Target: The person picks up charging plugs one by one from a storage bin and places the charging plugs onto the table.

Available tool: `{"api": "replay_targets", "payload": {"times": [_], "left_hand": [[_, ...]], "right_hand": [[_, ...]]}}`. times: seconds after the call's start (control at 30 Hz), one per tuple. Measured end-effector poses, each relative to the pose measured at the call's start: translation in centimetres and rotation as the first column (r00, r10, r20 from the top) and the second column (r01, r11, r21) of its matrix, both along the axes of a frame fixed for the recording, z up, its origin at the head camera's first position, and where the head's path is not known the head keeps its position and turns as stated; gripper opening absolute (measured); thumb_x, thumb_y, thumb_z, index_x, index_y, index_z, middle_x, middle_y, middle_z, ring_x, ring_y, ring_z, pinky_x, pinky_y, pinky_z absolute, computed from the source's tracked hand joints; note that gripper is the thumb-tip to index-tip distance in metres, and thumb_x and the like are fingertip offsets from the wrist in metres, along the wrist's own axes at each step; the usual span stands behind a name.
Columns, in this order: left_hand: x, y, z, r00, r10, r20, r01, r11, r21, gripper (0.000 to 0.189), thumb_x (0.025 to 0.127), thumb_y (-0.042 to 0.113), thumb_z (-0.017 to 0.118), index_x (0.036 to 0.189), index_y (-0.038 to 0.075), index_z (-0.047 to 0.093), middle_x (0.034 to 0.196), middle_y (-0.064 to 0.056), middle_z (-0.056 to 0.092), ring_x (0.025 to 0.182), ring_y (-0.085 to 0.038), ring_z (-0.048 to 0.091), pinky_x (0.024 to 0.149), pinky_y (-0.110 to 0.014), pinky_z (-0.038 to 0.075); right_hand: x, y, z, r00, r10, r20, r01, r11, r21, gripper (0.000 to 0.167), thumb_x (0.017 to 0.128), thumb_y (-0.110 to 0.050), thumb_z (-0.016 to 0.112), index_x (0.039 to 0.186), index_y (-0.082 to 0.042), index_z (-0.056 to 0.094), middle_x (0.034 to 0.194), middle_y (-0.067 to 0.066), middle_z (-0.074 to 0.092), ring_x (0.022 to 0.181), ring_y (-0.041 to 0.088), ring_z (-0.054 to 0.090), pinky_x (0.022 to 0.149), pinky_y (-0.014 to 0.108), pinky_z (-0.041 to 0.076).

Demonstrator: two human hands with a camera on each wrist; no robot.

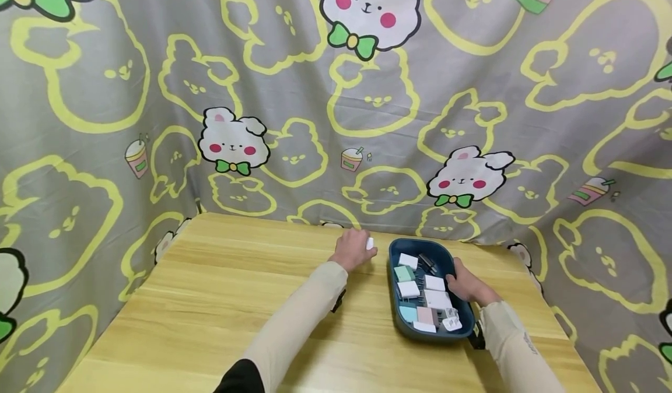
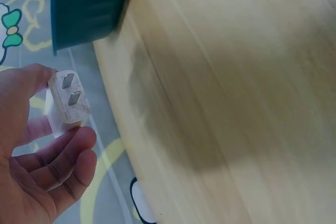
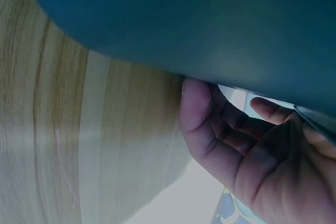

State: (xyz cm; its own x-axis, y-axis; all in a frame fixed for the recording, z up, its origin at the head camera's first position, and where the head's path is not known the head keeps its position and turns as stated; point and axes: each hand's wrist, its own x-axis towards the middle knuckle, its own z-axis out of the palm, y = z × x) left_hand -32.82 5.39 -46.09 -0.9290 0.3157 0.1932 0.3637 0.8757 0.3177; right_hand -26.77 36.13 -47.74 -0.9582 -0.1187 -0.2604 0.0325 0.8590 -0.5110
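The head camera looks forward and down from up high, with the table (image 1: 236,288) low in the frame and the cloth (image 1: 299,101) above. The left wrist camera is close to the left hand (image 2: 44,171), at lower left, and looks tipped across the table. The right wrist camera is very near the tub (image 3: 184,24), which fills the top. All three views share tub and table.

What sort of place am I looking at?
Probably a makeshift, curtained-off work corner: a wood-grain table, cartoon-print cloth hung behind it, and a blue bin of plug adapters.
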Motion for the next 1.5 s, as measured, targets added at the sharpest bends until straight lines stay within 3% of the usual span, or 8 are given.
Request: {"api": "replay_targets", "payload": {"times": [0.3, 0.87, 1.13, 1.5], "left_hand": [[-0.5, -0.7, -0.6, 0.998, 0.031, 0.055, -0.031, 1.0, 0.001, 0.026, 0.09, 0.037, 0.074, 0.086, 0.013, 0.066, 0.082, -0.002, 0.067, 0.07, -0.017, 0.062, 0.056, -0.032, 0.052], [-1.1, -1.2, -2.3, 0.99, 0.058, 0.132, -0.055, 0.998, -0.029, 0.03, 0.091, 0.041, 0.074, 0.086, 0.012, 0.069, 0.082, -0.004, 0.071, 0.07, -0.02, 0.066, 0.058, -0.033, 0.055], [-1.4, -1.3, -3.2, 0.983, 0.089, 0.162, -0.078, 0.994, -0.075, 0.034, 0.09, 0.045, 0.075, 0.086, 0.012, 0.069, 0.084, -0.006, 0.068, 0.069, -0.021, 0.065, 0.058, -0.034, 0.055], [-1.3, -1.1, -3.2, 0.975, 0.089, 0.203, -0.07, 0.992, -0.102, 0.041, 0.088, 0.051, 0.075, 0.073, 0.014, 0.066, 0.074, -0.002, 0.066, 0.065, -0.018, 0.061, 0.059, -0.036, 0.054]], "right_hand": [[-0.1, 0.2, 0.2, 1.0, -0.009, 0.006, 0.009, 1.0, -0.011, 0.049, 0.103, -0.007, 0.037, 0.141, 0.016, 0.016, 0.142, 0.045, 0.036, 0.132, 0.052, 0.041, 0.113, 0.068, 0.033], [-0.1, 0.0, -0.1, 0.999, 0.005, -0.035, -0.007, 0.999, -0.038, 0.043, 0.102, -0.005, 0.039, 0.136, 0.016, 0.022, 0.136, 0.044, 0.04, 0.127, 0.05, 0.044, 0.111, 0.067, 0.034], [-0.1, -0.2, 0.0, 1.0, -0.008, -0.012, 0.008, 1.0, -0.026, 0.047, 0.103, -0.006, 0.038, 0.14, 0.016, 0.018, 0.141, 0.045, 0.037, 0.131, 0.051, 0.042, 0.112, 0.067, 0.034], [0.0, -0.1, 0.0, 1.0, -0.002, -0.031, 0.001, 1.0, -0.022, 0.045, 0.103, -0.006, 0.038, 0.137, 0.016, 0.021, 0.137, 0.044, 0.041, 0.126, 0.048, 0.046, 0.108, 0.064, 0.039]]}}
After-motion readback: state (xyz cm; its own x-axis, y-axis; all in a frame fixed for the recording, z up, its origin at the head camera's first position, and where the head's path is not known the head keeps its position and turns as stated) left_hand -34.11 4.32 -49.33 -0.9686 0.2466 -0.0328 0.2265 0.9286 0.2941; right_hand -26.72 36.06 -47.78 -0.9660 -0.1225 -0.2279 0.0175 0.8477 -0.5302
